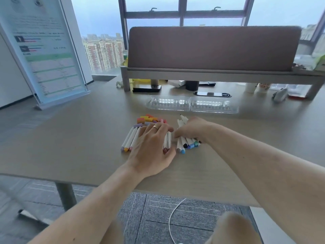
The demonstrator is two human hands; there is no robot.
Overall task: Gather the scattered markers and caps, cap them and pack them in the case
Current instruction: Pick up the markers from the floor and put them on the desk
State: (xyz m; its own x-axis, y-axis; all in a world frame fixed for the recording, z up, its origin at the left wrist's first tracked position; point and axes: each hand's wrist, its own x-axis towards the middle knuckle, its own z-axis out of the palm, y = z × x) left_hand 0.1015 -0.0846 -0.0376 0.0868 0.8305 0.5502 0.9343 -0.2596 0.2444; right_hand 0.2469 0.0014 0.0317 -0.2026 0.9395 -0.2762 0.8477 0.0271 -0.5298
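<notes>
Desk (70, 138): flat, smooth, matte wood-look top, so slim barrels prob. roll or skid; best herd them w/ a flat palm, not fingertip pokes. Clear case (191, 104): rigid see-thru plastic, opened flat in two halves w/ rows of moulded slots, lying well beyond both sets of fingertips; looks unfilled, tho blurred. Step in hand, as I judge it, is gathering, so capping and packing are all to come. Left hand (151, 148): fingers straight and relaxed, lying flat on the loose markers (131, 138), pinning them. A few white barrels stick out left of the fingers, two more on the thumb side. Advice: press lightly, slide them toward the other hand, barrels parallel. Right hand (191, 129): fingers curled round the marker bundle (188, 143), gripping it. Pale pointed tips poke out above the fingers, coloured blunt ends fan out below them. Squaring those ends on the desktop would prob. help before adding more. Markers: slim, white, hard plastic, likely slippery. Caps (149, 119): small blocky pcs, orange, yellow, pink, lilac, heaped just beyond the left fingertips. They're light, so easy to scatter w/ a careless sweep.
</notes>
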